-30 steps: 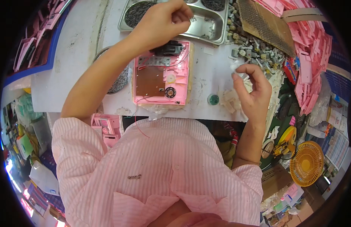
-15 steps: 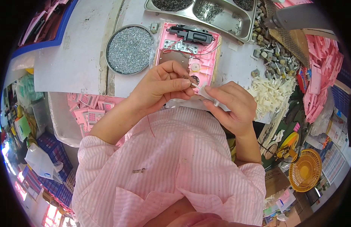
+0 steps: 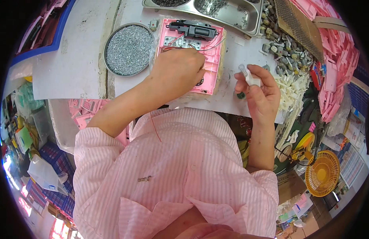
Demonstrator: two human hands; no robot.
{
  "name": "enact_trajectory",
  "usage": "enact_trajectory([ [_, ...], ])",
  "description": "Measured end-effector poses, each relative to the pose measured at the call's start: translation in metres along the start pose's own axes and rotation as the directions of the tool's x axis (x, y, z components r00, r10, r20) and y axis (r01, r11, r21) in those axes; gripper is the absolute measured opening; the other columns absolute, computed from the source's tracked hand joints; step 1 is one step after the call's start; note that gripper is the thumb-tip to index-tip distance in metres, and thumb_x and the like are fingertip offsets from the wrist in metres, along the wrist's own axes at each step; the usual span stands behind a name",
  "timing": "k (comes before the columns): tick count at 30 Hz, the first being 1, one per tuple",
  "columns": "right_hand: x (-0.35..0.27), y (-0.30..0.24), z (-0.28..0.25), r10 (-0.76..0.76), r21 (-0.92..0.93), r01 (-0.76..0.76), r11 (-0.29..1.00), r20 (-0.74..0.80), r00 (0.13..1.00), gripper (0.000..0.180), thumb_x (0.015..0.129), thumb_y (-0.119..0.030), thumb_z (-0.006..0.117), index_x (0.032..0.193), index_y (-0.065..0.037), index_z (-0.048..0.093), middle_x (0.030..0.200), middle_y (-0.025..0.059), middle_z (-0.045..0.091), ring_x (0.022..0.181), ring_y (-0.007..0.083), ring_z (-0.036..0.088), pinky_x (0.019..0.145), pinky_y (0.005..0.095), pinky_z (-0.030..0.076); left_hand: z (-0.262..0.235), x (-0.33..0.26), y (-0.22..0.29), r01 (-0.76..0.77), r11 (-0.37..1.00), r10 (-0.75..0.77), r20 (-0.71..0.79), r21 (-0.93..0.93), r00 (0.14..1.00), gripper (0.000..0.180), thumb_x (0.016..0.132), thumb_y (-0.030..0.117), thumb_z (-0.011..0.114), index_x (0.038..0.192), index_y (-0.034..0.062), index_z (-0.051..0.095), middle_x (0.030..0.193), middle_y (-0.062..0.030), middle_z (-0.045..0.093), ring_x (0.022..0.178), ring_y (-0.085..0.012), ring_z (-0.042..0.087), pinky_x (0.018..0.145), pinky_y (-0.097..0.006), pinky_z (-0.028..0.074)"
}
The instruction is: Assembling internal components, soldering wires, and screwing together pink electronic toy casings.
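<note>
Pink tray (image 3: 216,59) sits on the white bench sheet (image 3: 73,71), straight ahead. Left hand (image 3: 177,71) lies on its near half, fingers curled down; what they pinch is hidden. Right hand (image 3: 261,93), just right of it, pinches a small white part (image 3: 248,75). Looks like light, stiff moulded plastic with loose red wires (image 3: 174,42) and a black module (image 3: 194,28) at the far end: probably fragile, grip by the edges. Beyond-left: screw dish (image 3: 128,49).
</note>
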State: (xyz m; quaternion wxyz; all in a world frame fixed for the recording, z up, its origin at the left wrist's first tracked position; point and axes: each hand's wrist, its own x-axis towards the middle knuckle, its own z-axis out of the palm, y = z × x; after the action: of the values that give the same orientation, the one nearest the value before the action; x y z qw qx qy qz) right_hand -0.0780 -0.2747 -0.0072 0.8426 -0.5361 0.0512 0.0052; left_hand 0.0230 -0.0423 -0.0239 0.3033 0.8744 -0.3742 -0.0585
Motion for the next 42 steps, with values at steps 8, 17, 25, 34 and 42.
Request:
enact_trajectory([
  [8,0.029,0.008,0.003,-0.287,-0.817,0.333,0.471,0.215,0.933,0.028,0.071,-0.01,0.085,0.097,-0.007,0.075,0.096,0.0063,0.068,0.095,0.0269,0.06,0.08,0.0353,0.049,-0.004,-0.025,-0.011,-0.219,0.952,0.187,-0.157,-0.216,0.97,0.019,0.076,0.003,0.077,0.092,0.0044,0.066,0.082,-0.0081,0.062,0.07,-0.0258,0.062,0.059,-0.035,0.049],
  [17,0.052,0.011,0.023,-0.235,-0.826,0.564,0.006,0.547,0.803,0.029,0.068,-0.012,0.083,0.096,-0.011,0.073,0.093,0.0024,0.064,0.092,0.0263,0.056,0.078,0.0379,0.049,-0.004,-0.034,-0.019,-0.265,0.928,0.218,-0.199,-0.26,0.956,0.024,0.074,0.0,0.08,0.094,0.0047,0.069,0.093,-0.0096,0.063,0.076,-0.0261,0.065,0.062,-0.035,0.052],
  [25,0.066,0.029,0.008,-0.332,-0.759,0.62,0.198,0.543,0.771,0.029,0.07,-0.015,0.083,0.097,-0.01,0.074,0.092,0.0032,0.066,0.086,0.026,0.059,0.073,0.0374,0.049,0.0,-0.03,-0.019,-0.251,0.939,0.218,-0.158,-0.235,0.963,0.022,0.081,0.006,0.074,0.101,0.0073,0.067,0.119,-0.0112,0.066,0.096,-0.0301,0.068,0.076,-0.038,0.057],
  [34,0.063,0.041,0.013,-0.309,-0.798,0.565,0.212,0.493,0.813,0.022,0.074,-0.018,0.081,0.093,-0.012,0.073,0.09,0.0005,0.064,0.086,0.0234,0.057,0.075,0.0366,0.044,-0.001,-0.028,-0.018,-0.242,0.95,0.222,-0.115,-0.197,0.968,0.023,0.083,0.005,0.071,0.105,0.0063,0.065,0.126,-0.0088,0.067,0.097,-0.0295,0.068,0.079,-0.039,0.056],
  [42,0.055,0.002,0.012,-0.235,-0.881,0.466,0.086,0.436,0.868,0.03,0.074,-0.015,0.081,0.102,-0.008,0.073,0.104,0.0059,0.067,0.098,0.0276,0.058,0.089,0.0386,0.047,-0.002,-0.027,-0.012,-0.245,0.966,0.243,-0.035,-0.079,0.97,0.022,0.084,0.0,0.07,0.105,0.0031,0.062,0.125,-0.0132,0.069,0.098,-0.0307,0.069,0.079,-0.037,0.057],
])
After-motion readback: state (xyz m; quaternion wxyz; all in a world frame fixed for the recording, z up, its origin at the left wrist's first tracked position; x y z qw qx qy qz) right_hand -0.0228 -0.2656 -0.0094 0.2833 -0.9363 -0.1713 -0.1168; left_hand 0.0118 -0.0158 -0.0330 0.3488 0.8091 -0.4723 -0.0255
